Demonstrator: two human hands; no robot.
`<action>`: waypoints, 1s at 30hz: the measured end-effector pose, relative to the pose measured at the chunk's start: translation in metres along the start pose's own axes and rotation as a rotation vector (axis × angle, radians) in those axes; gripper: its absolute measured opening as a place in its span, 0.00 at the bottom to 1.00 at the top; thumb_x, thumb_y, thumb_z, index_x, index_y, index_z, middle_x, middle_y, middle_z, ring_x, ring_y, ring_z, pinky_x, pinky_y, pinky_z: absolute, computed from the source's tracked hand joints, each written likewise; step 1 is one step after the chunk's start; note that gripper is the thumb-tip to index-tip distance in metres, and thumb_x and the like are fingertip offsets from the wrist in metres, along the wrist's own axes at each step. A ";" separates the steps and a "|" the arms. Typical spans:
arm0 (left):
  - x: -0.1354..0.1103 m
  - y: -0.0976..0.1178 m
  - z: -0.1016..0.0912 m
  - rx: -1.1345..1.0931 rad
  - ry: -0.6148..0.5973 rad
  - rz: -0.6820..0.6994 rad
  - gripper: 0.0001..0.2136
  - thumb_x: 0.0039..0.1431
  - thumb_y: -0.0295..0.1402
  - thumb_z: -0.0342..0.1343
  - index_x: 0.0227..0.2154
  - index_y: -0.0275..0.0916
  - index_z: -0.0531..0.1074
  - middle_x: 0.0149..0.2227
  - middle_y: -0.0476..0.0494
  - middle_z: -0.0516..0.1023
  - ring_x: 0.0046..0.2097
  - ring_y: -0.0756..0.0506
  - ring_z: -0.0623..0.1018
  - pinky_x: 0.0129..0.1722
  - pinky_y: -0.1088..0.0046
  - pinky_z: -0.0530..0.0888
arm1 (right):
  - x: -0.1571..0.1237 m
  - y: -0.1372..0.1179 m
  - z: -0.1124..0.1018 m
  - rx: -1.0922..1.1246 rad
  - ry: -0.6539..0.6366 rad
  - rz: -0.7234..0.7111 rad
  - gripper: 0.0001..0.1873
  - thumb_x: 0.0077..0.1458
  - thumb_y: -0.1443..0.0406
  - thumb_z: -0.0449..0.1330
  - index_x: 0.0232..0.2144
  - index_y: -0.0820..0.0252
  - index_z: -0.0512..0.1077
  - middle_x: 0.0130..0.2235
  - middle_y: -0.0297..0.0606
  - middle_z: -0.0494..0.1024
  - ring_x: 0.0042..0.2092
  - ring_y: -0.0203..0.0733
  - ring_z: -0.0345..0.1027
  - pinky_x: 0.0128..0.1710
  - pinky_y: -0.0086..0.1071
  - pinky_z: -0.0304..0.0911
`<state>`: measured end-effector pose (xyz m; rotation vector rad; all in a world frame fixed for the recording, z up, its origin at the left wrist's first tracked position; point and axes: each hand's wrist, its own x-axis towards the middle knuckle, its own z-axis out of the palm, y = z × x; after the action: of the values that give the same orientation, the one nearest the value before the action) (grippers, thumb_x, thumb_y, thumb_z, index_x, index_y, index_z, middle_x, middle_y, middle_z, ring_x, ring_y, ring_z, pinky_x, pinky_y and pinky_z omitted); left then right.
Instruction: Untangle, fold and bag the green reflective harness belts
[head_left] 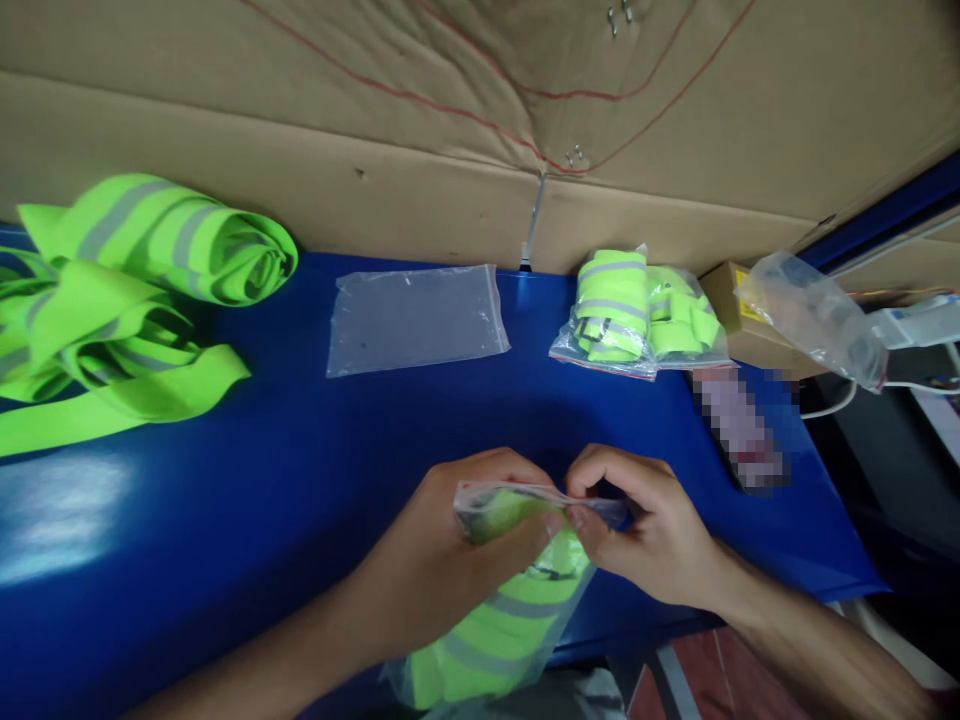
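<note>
A clear zip bag with a folded neon-green reflective strap inside is held near the table's front edge. My left hand wraps round the bag's upper part, its thumb lying across the front just below the zip edge. With thumb and forefinger, my right hand pinches the same red-lined edge near its right end. The two thumb tips almost meet there. Whether the zip is sealed along its whole length cannot be made out.
Loose green reflective strapping lies on the blue table at left. A flat clear bag rests centrally. Filled bags, a small cardboard box with clear plastic, and a pixelated object are at right.
</note>
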<state>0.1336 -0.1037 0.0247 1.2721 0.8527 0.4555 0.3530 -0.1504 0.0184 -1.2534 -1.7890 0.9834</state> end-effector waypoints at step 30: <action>0.001 0.000 0.000 0.095 -0.063 -0.028 0.16 0.67 0.47 0.58 0.36 0.37 0.78 0.30 0.48 0.77 0.31 0.50 0.72 0.29 0.78 0.67 | 0.003 -0.005 0.001 0.087 -0.093 0.100 0.06 0.61 0.72 0.61 0.34 0.57 0.69 0.30 0.28 0.72 0.30 0.31 0.63 0.29 0.25 0.58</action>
<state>0.1339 -0.1031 0.0250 1.3531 0.8460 0.3545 0.3497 -0.1493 0.0231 -1.2709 -1.7473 1.1807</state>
